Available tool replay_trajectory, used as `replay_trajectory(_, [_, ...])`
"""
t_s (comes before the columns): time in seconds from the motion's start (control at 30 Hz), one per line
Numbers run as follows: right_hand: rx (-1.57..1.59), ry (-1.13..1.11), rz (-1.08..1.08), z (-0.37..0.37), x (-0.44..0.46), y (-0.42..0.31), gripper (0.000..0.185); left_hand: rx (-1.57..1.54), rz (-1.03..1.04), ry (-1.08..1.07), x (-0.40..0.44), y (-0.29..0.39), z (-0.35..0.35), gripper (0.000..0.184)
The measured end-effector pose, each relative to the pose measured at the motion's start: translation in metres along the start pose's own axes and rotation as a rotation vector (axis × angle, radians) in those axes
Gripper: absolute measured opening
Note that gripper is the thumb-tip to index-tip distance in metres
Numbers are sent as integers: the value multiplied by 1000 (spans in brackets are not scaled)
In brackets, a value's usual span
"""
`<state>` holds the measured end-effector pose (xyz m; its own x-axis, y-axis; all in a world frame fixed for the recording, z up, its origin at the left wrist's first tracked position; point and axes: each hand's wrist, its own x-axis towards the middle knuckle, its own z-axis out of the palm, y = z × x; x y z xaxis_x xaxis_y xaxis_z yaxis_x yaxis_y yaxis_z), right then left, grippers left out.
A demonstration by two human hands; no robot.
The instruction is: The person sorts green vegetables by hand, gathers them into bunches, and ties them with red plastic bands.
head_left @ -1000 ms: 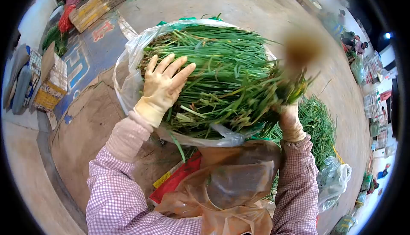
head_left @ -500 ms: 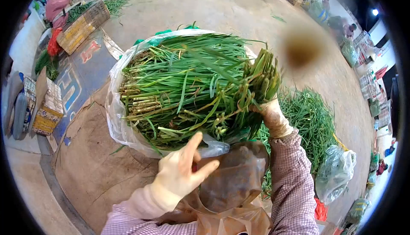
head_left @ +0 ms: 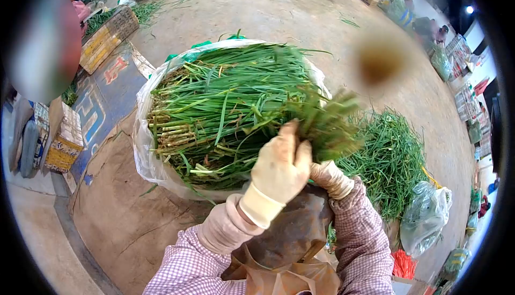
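A thick bunch of garlic chives (head_left: 330, 126), blurred by motion, is gripped low down in my gloved right hand (head_left: 328, 174). Its pale cut ends point up and to the right. My gloved left hand (head_left: 279, 169) is at the near left side of that bunch, thumb and forefinger closing on its leaves; the exact fingertip contact is partly hidden. Behind both hands, a large open plastic bag (head_left: 144, 139) holds many chives (head_left: 230, 102) laid flat, stalk ends mostly to the left.
Loose chives (head_left: 389, 158) are heaped on the floor at my right, beside a clear plastic bag (head_left: 426, 214) and red strings (head_left: 403, 264). A brown apron (head_left: 289, 230) covers my lap. Boxes (head_left: 65, 137) stand at left; other people work farther off.
My left hand has moved up and right from the bag's near edge to the bunch, its fingers closing. My right hand has come lower and slightly left, tilting the bunch rightward.
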<state>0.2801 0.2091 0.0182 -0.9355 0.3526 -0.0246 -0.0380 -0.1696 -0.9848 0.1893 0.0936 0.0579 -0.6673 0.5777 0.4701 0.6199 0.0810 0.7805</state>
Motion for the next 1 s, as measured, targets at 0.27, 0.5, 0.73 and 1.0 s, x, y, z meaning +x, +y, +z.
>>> replay_trajectory(0.27, [800, -32, -65, -14, 7, 41, 43, -424, -220, -451, 14, 14, -2, 56])
replay_trajectory(0.5, [37, 405, -29, -5, 19, 16, 40, -297, -488, -131, -9, -37, -36, 40])
replay_trajectory(0.73, [-120, 147, 54, 4, -4, -6, 44, -388, -21, 81, 12, -63, 12, 12])
replay_trajectory(1.0, [93, 166, 17, -1, 3, 5, 38, -233, 467, 183, 35, -71, 19, 30])
